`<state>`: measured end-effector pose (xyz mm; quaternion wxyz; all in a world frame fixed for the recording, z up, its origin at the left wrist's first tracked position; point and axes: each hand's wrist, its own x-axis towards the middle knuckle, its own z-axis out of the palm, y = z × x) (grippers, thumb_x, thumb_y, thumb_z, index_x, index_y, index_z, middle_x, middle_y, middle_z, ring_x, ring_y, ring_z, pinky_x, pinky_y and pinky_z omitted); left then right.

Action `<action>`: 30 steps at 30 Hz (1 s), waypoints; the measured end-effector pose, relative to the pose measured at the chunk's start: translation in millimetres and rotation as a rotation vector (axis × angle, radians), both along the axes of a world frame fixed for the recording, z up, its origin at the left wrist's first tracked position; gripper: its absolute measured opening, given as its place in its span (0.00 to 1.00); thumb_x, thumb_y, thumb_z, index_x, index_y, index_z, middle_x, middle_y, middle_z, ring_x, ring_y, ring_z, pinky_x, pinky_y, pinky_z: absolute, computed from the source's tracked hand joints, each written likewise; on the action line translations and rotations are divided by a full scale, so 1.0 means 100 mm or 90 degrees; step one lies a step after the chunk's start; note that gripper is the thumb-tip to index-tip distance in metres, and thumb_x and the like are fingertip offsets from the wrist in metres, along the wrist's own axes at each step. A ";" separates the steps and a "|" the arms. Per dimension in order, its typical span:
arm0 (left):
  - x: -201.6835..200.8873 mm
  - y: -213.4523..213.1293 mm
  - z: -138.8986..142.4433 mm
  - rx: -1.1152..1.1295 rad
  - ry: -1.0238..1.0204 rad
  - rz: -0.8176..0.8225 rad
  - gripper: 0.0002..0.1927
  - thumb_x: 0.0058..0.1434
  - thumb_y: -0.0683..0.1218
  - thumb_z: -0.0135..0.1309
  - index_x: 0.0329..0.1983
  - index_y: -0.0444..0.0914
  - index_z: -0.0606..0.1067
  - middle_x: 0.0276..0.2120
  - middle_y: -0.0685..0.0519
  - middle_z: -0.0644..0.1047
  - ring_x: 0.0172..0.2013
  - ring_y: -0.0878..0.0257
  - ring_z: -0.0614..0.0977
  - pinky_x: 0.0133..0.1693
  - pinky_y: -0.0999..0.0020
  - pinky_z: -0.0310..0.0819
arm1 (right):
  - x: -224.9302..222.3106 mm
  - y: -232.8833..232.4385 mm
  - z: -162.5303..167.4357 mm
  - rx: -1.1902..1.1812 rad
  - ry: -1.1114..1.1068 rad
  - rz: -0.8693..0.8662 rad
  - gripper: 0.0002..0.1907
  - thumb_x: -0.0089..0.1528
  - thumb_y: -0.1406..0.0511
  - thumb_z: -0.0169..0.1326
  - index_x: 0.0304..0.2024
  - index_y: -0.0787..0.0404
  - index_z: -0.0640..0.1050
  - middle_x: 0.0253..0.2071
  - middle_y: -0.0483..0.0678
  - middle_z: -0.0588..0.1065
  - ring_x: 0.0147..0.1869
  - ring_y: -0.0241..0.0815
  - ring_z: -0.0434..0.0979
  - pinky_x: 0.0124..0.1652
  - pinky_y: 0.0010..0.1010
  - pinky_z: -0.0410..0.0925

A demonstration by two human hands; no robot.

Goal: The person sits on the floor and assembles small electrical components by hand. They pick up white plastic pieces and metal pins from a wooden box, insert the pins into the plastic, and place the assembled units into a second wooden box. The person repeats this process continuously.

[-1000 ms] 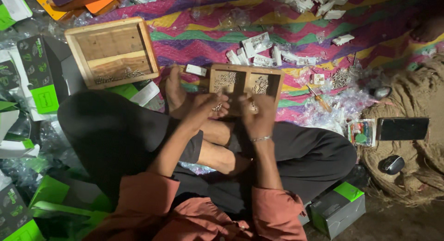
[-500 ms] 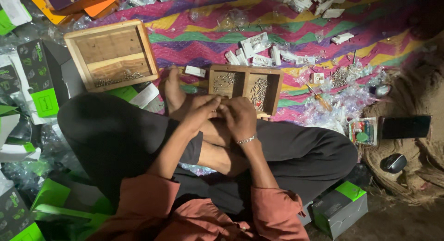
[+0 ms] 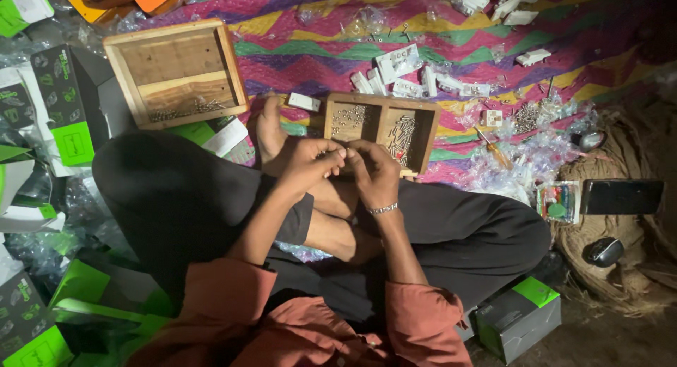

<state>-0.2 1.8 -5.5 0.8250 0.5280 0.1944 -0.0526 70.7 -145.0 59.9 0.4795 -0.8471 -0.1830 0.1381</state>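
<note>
I sit cross-legged on a patterned mat. My left hand (image 3: 308, 164) and my right hand (image 3: 374, 171) are curled, and their fingertips meet just over the near edge of a small wooden box (image 3: 431, 131) with two compartments. Small metal screws (image 3: 400, 133) lie in both compartments. Whatever the fingertips pinch is too small to see. A metal bracelet (image 3: 383, 209) circles my right wrist. My bare foot (image 3: 270, 131) rests just left of the box.
A larger wooden tray (image 3: 176, 71) with a few screws lies at the upper left. White plastic parts (image 3: 398, 60) and clear bags (image 3: 525, 159) litter the mat. A screwdriver (image 3: 491, 147), a phone (image 3: 622, 196), a mouse (image 3: 603, 251) and green-and-black cartons (image 3: 70, 106) surround me.
Both hands have drawn back a little from over the small box toward my lap, and their fingertips have closed in on each other.
</note>
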 end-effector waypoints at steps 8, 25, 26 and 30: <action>-0.01 0.06 -0.03 -0.064 0.024 -0.022 0.15 0.71 0.49 0.55 0.40 0.31 0.80 0.28 0.56 0.78 0.28 0.71 0.76 0.31 0.78 0.67 | 0.04 -0.03 0.00 0.058 -0.028 0.109 0.07 0.62 0.72 0.62 0.43 0.65 0.82 0.43 0.52 0.80 0.47 0.46 0.81 0.47 0.33 0.73; 0.00 -0.04 -0.03 0.189 -0.018 0.003 0.08 0.65 0.43 0.57 0.37 0.31 0.80 0.26 0.57 0.79 0.26 0.73 0.76 0.29 0.75 0.70 | 0.10 -0.04 0.10 -0.078 -0.148 0.169 0.08 0.61 0.73 0.58 0.44 0.66 0.81 0.41 0.55 0.79 0.46 0.56 0.79 0.47 0.41 0.71; 0.00 -0.04 -0.02 0.188 -0.024 0.002 0.08 0.65 0.43 0.57 0.38 0.31 0.80 0.26 0.57 0.79 0.26 0.73 0.76 0.29 0.75 0.70 | 0.10 -0.04 0.10 -0.084 -0.155 0.168 0.09 0.60 0.73 0.59 0.44 0.66 0.81 0.41 0.55 0.79 0.46 0.56 0.79 0.47 0.41 0.71; 0.00 -0.02 0.00 0.148 -0.036 -0.005 0.08 0.65 0.42 0.57 0.40 0.31 0.80 0.28 0.57 0.79 0.27 0.73 0.76 0.29 0.76 0.69 | 0.10 -0.06 0.08 -0.075 -0.163 0.171 0.12 0.60 0.72 0.58 0.46 0.66 0.82 0.42 0.55 0.80 0.47 0.55 0.80 0.48 0.40 0.71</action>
